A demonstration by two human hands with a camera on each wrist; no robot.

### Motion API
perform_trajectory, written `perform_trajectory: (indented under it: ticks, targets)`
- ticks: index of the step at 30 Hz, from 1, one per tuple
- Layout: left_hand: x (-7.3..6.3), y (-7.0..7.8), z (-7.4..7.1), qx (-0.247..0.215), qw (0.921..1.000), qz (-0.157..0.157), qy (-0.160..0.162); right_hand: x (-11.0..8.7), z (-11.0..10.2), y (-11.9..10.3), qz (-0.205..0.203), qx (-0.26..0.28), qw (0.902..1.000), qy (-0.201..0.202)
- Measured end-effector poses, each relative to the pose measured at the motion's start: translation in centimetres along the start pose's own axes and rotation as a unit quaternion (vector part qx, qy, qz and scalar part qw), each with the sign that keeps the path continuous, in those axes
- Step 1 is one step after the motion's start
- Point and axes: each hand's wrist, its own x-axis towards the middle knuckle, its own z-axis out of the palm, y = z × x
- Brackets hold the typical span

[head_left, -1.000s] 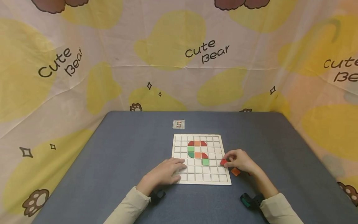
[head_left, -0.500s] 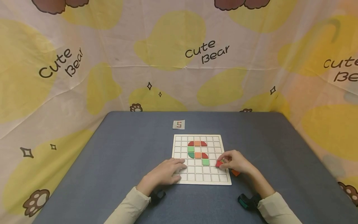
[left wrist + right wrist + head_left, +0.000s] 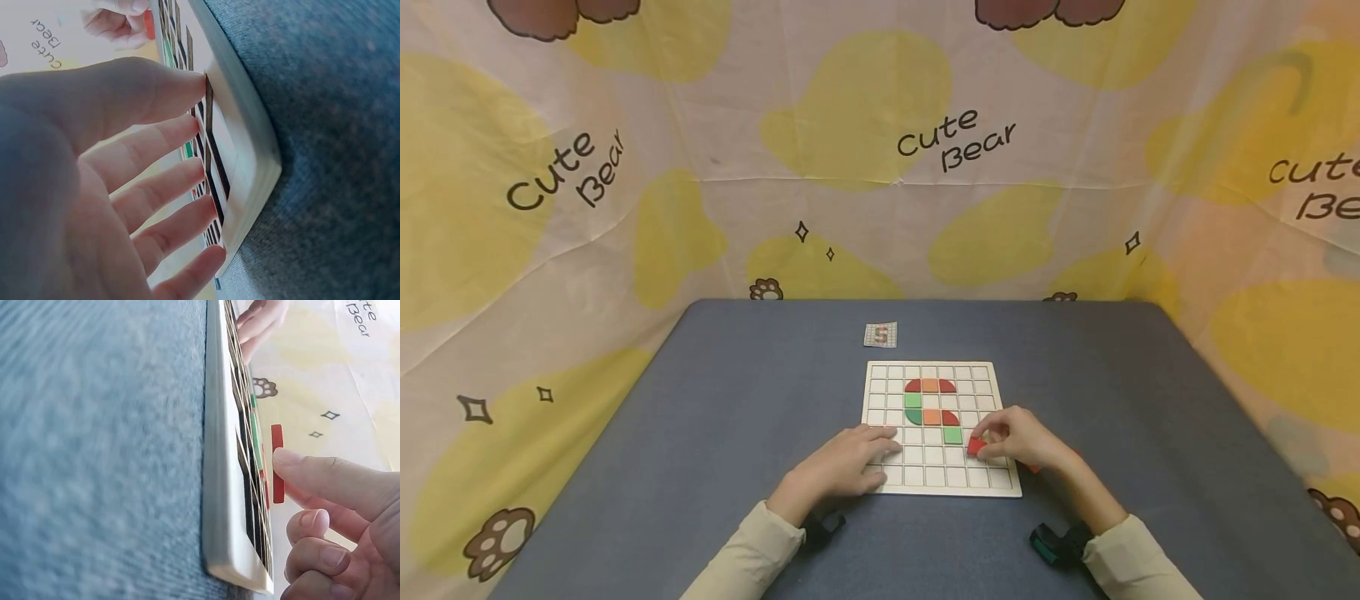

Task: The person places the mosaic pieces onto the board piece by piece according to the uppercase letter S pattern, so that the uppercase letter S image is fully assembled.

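A white grid board (image 3: 934,477) lies on the table, with red, orange and green tiles set in its squares in a curving row. My left hand (image 3: 842,461) rests on the board's left edge; in the left wrist view its fingertips (image 3: 201,269) touch the board's face, fingers spread. Over the board's right part, my right hand (image 3: 1021,437) pinches a red tile (image 3: 975,447) between thumb and index finger. The right wrist view shows this tile (image 3: 278,487) edge-on, a small gap off the board. Left of it sits a light green tile (image 3: 952,436).
A small card (image 3: 880,335) printed with a coloured pattern on a grid lies behind the board. An orange tile (image 3: 1032,468) shows partly under my right hand, at the board's right edge. A printed cloth (image 3: 865,108) hangs behind the blue-grey table (image 3: 760,367).
My right hand has carried the red tile leftward from the board's right edge to over its squares. The left hand stays where it was.
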Motion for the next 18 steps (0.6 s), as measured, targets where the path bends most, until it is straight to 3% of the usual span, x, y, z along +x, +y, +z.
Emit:
perform_trajectory:
  ticks: [18]
  targets:
    - [-0.2, 0.0, 0.0, 0.016, 0.9994, 0.021, 0.022, 0.8, 1.4, -1.3, -0.007, -0.015, 0.9998, -0.008]
